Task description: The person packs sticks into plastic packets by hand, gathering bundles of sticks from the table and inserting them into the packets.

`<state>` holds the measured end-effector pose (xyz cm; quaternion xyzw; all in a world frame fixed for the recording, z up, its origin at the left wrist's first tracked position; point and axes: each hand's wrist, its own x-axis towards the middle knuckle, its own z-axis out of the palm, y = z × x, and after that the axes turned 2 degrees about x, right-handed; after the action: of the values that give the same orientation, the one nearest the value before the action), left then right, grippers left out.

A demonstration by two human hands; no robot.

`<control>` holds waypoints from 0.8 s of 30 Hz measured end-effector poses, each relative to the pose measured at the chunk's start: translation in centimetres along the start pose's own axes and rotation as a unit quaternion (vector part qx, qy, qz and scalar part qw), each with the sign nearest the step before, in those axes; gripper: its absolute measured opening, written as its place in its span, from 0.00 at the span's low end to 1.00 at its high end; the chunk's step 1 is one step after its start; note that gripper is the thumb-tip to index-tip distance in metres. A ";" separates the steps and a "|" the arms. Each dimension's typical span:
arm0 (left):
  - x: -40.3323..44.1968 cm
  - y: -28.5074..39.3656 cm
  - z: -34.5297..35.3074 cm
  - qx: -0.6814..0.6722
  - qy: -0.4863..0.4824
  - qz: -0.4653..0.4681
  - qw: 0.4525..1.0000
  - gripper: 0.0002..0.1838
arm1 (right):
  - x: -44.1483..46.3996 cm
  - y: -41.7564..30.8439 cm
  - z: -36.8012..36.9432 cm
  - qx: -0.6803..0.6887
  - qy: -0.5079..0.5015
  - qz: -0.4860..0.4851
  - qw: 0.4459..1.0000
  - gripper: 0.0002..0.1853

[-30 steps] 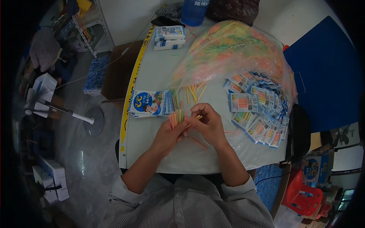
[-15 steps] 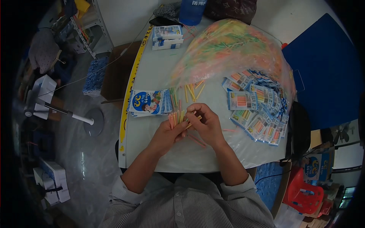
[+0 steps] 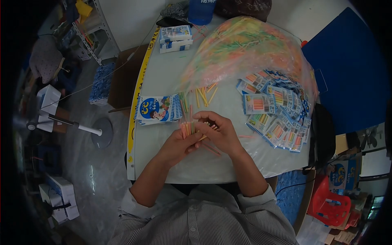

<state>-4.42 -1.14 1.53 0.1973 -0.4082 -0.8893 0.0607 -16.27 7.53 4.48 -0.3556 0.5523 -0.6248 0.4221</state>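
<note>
My left hand (image 3: 178, 145) is closed around a bundle of thin pink, orange and green candy sticks (image 3: 187, 129), held upright at the table's near side. Pressed against it, my right hand (image 3: 220, 134) has its fingers curled over a few yellowish and green sticks (image 3: 208, 131), partly hidden by the fingers. Pink sticks (image 3: 211, 149) lie on the table just below the hands. Beyond them are loose yellow sticks (image 3: 203, 97) and some green ones (image 3: 183, 102). A stack of blue-and-white printed packets (image 3: 157, 109) lies to the left of the bundle.
A large clear plastic bag (image 3: 249, 49) full of coloured sticks covers the table's back right. Filled packets (image 3: 277, 114) are heaped at the right. More packets (image 3: 175, 38) stand at the back left beside a blue container (image 3: 201, 11). A blue board (image 3: 347, 73) rises at the right edge.
My right fingers have shifted slightly left over the bundle, and more stick ends show by that hand. The left hand keeps its grip. The whole view has moved a little.
</note>
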 end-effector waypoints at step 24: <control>0.1 -0.2 -0.5 -0.012 -0.028 -0.011 0.999 0.06 | 0.3 1.8 0.4 -0.086 0.038 -0.081 0.992 0.03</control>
<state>-4.25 -1.38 1.04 0.1759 -0.3968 -0.8999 0.0421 -15.75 7.06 2.78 -0.4100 0.5893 -0.6200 0.3165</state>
